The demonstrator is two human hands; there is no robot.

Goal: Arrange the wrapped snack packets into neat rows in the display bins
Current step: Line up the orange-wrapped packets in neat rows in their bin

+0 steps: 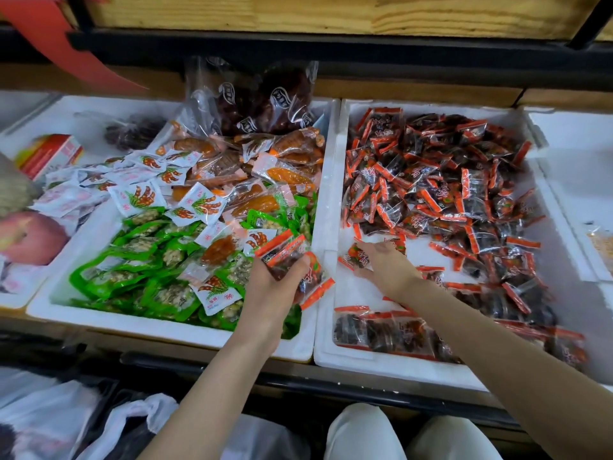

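Beside bin wall (326, 194), left hand (277, 283) clamps diagonal packet stack (285, 250); right hand (388, 265), grip unclear, on lone packet (352, 254).

left bin (99, 323) touches right bin (326, 356). in the right bin, a packet heap (447, 180) fills 12 to 3 o'clock and a packet row (381, 333) lies at 6. the left bin's large bag (258, 94) sits at 1 o'clock.

The left hand (278, 280) holds a small bunch of red-and-dark packets (287, 255) over the right edge of the left bin (99, 322). That bin is full of green packets (142, 260), white packets (139, 197) and orange packets (292, 175). The right hand (386, 265) reaches into the right bin (335, 358) and touches one loose packet (352, 255). A neat row (381, 330) lies along the near wall (a big messy pile (447, 180) sits behind it).
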